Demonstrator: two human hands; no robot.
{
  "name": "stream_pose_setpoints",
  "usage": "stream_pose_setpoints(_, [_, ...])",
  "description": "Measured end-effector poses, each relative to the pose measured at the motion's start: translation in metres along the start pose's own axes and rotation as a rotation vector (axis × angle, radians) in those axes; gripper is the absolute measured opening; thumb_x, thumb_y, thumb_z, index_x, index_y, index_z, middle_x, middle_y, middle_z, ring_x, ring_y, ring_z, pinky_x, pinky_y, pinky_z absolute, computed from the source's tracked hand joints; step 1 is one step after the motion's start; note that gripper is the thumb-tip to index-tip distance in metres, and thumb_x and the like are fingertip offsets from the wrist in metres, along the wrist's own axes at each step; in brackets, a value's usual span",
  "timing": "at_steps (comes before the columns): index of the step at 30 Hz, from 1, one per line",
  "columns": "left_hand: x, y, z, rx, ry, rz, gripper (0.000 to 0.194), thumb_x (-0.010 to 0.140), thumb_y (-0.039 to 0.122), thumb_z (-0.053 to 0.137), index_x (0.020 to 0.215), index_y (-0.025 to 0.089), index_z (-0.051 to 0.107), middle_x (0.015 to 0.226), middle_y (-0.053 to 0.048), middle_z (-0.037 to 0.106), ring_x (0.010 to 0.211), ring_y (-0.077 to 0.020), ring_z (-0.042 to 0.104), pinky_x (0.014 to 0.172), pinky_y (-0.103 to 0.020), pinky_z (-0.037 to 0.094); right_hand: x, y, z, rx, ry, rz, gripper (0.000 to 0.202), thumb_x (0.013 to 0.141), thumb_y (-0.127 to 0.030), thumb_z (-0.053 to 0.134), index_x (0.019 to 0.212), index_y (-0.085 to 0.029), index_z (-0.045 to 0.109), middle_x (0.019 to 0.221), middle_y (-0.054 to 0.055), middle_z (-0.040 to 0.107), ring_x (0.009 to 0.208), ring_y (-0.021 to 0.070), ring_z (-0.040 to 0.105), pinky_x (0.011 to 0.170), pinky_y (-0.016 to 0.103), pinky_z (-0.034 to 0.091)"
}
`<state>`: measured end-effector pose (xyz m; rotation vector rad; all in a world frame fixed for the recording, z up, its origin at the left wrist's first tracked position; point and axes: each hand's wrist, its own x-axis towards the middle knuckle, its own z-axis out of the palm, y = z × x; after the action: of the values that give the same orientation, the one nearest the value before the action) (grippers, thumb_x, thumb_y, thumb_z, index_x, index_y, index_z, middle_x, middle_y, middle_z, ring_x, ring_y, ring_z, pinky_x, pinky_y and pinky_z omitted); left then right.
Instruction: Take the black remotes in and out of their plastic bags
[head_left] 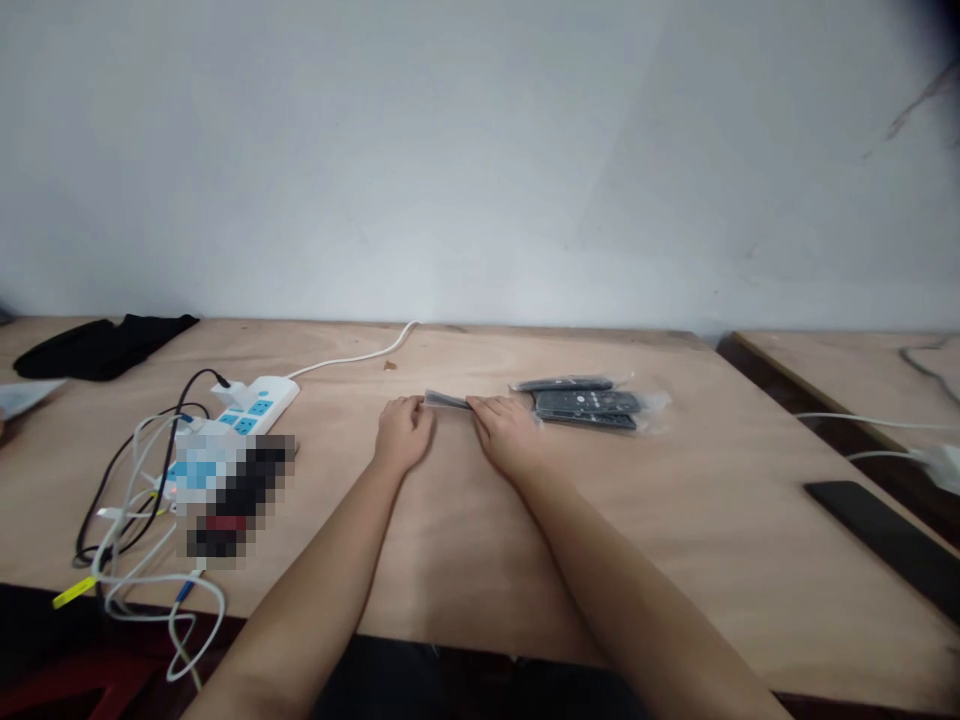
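Observation:
A dark, slim item in clear plastic wrap [448, 401] lies across the middle of the wooden table, between my two hands. My left hand [403, 432] is closed on its left end. The fingers of my right hand [501, 428] are pressed together over its right end and hide that part. Just right of my right hand, several black remote controls in clear plastic bags [589, 402] lie in a loose pile.
On the left stand a white power strip [264, 402] and tangled cables [112, 540], beside a blurred dark object [244, 495]. A black cloth [105, 347] lies back left. At the right edge is a dark flat object [885, 545]; a second table [847, 370] stands beyond a gap.

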<state>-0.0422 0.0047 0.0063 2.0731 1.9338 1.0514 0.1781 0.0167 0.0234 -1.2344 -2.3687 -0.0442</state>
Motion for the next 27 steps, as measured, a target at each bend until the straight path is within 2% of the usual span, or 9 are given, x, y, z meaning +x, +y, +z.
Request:
stream_pose_setpoints(4, [-0.003,0.004,0.001,-0.264,-0.023,-0.042,0.04,0.101,0.053,0.047,0.102,0.02,0.069,0.084,-0.006,0.07,0.081,-0.0224,0.065,0.078,-0.033,0.049,0.0,-0.001,0.002,0.057,0.01,-0.001,0.042,0.105,-0.021,0.042,0.14,-0.019,0.065,0.135,0.011,0.071,0.121,0.0256,0.065,0.107,0.041,0.047])
stream_pose_setpoints(7, [-0.005,0.007,0.006,-0.511,-0.04,-0.142,0.045,0.095,0.062,0.055,0.112,0.022,0.066,0.076,-0.001,0.069,0.067,-0.0181,0.062,0.067,-0.029,0.046,0.0,-0.004,0.002,0.098,0.02,-0.014,0.042,0.106,-0.022,0.041,0.139,-0.019,0.066,0.134,0.01,0.072,0.121,0.0247,0.065,0.108,0.04,0.047])
stream_pose_setpoints(10, [-0.004,0.009,0.014,-0.739,-0.025,-0.269,0.051,0.09,0.066,0.062,0.114,0.02,0.064,0.077,-0.002,0.071,0.06,-0.0151,0.061,0.059,-0.026,0.046,0.002,-0.007,0.003,0.138,0.017,-0.031,0.04,0.106,-0.023,0.042,0.137,-0.019,0.067,0.134,0.009,0.072,0.12,0.0239,0.066,0.108,0.04,0.047])
stream_pose_setpoints(14, [0.005,0.013,0.021,-0.947,0.016,-0.428,0.051,0.08,0.059,0.073,0.108,0.017,0.065,0.067,0.0,0.068,0.047,-0.0132,0.056,0.044,-0.023,0.039,0.003,-0.004,0.005,0.222,0.018,-0.052,0.036,0.106,-0.026,0.047,0.132,-0.022,0.071,0.133,0.007,0.073,0.119,0.0235,0.066,0.108,0.041,0.047])
stream_pose_setpoints(17, [0.016,0.014,0.02,-1.037,0.024,-0.535,0.033,0.074,0.045,0.074,0.09,0.018,0.062,0.056,0.002,0.062,0.041,-0.0132,0.053,0.039,-0.022,0.038,0.001,0.002,0.006,0.283,0.104,-0.025,0.033,0.105,-0.033,0.051,0.126,-0.022,0.073,0.129,0.007,0.074,0.119,0.0233,0.065,0.109,0.041,0.046])
stream_pose_setpoints(20, [0.031,0.01,0.017,-1.094,0.12,-0.627,0.018,0.072,0.033,0.067,0.076,0.02,0.055,0.051,0.004,0.058,0.035,-0.011,0.048,0.036,-0.021,0.035,-0.001,0.009,0.006,0.307,0.268,0.07,0.034,0.105,-0.036,0.05,0.124,-0.021,0.073,0.13,0.009,0.073,0.122,0.0238,0.061,0.113,0.041,0.044])
stream_pose_setpoints(23, [0.045,0.006,0.014,-1.152,0.233,-0.735,0.011,0.072,0.028,0.059,0.071,0.021,0.05,0.047,0.007,0.05,0.031,-0.0093,0.042,0.032,-0.02,0.028,-0.003,0.017,0.007,0.33,0.392,0.218,0.035,0.104,-0.034,0.047,0.125,-0.019,0.07,0.131,0.013,0.068,0.125,0.0264,0.058,0.113,0.044,0.044])
stream_pose_setpoints(25, [0.051,0.003,0.012,-1.211,0.277,-0.78,0.009,0.073,0.027,0.056,0.071,0.022,0.049,0.046,0.008,0.047,0.031,-0.0086,0.04,0.032,-0.02,0.025,-0.004,0.022,0.01,0.384,0.454,0.333,0.035,0.102,-0.035,0.045,0.123,-0.018,0.067,0.129,0.017,0.066,0.122,0.028,0.059,0.107,0.044,0.049])
stream_pose_setpoints(27, [0.053,0.001,0.01,-1.261,0.3,-0.795,0.009,0.073,0.026,0.055,0.071,0.021,0.049,0.047,0.008,0.047,0.031,-0.0074,0.039,0.032,-0.02,0.025,-0.004,0.026,0.014,0.505,0.486,0.45,0.034,0.1,-0.038,0.044,0.116,-0.017,0.065,0.118,0.018,0.067,0.108,0.0271,0.065,0.095,0.042,0.055])
